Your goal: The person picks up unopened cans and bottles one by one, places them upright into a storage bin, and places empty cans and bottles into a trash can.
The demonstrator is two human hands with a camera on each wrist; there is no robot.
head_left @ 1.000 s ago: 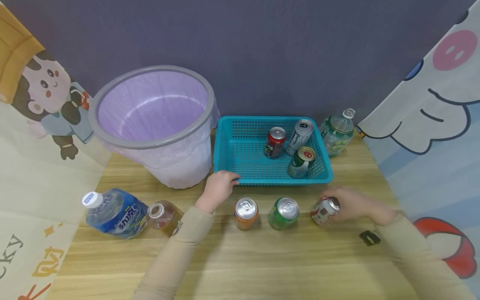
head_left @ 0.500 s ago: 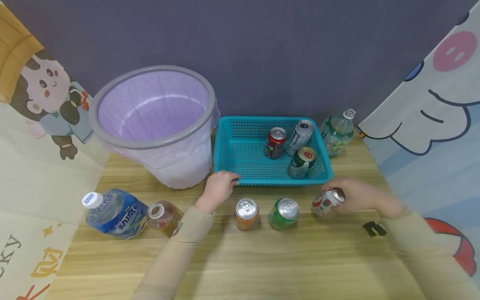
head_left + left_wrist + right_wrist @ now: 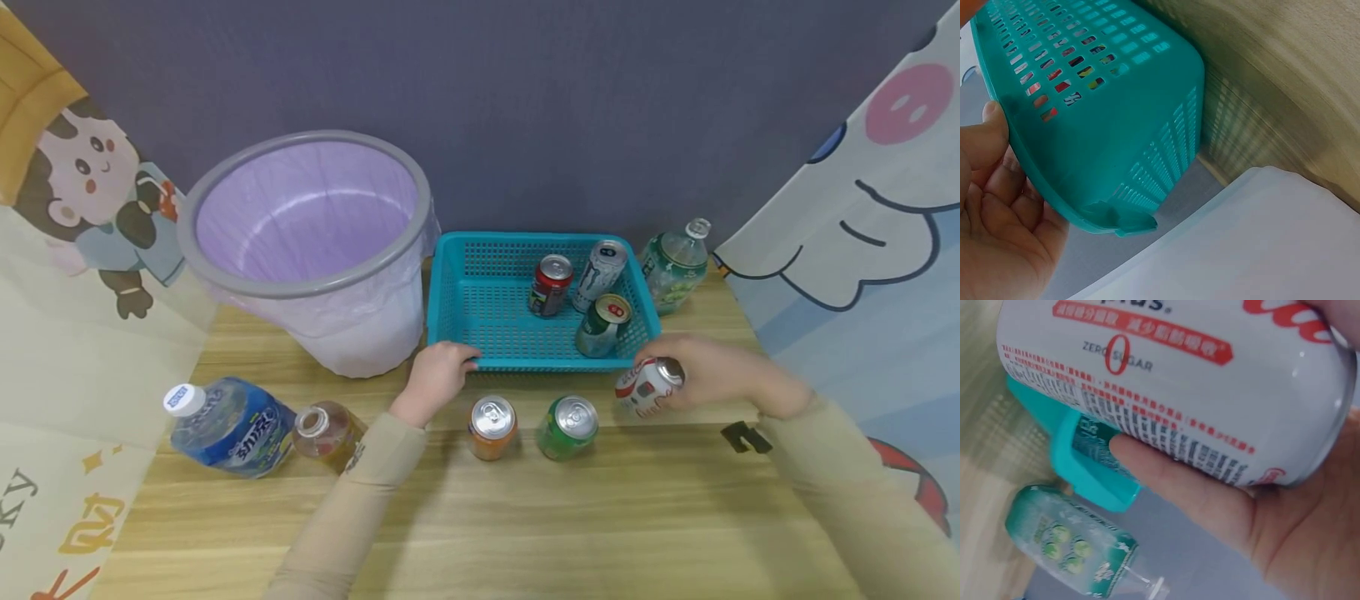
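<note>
My right hand (image 3: 708, 375) grips a white-and-red soda can (image 3: 649, 387), tilted, just off the front right corner of the turquoise basket (image 3: 487, 320). Close up in the right wrist view, the soda can (image 3: 1172, 381) reads "zero sugar", and the thumb (image 3: 1179, 487) lies along it. With thumb and curled fingers, my left hand (image 3: 437, 377) holds the basket's front rim near its left corner. Three cans stand inside the basket: a red can (image 3: 550, 287), a silver can (image 3: 600, 273) and a dark green can (image 3: 602, 327).
An orange can (image 3: 492, 429) and a green can (image 3: 568, 428) stand before the basket. A lined bin (image 3: 360, 321) is at its left, a green-label bottle (image 3: 675, 267) at its right. A blue-label bottle (image 3: 234, 427) and an amber bottle (image 3: 330, 435) are front left.
My right hand has raised the soda can from the table, tipped it and brought it nearer the basket's front right corner. The left hand stays on the rim.
</note>
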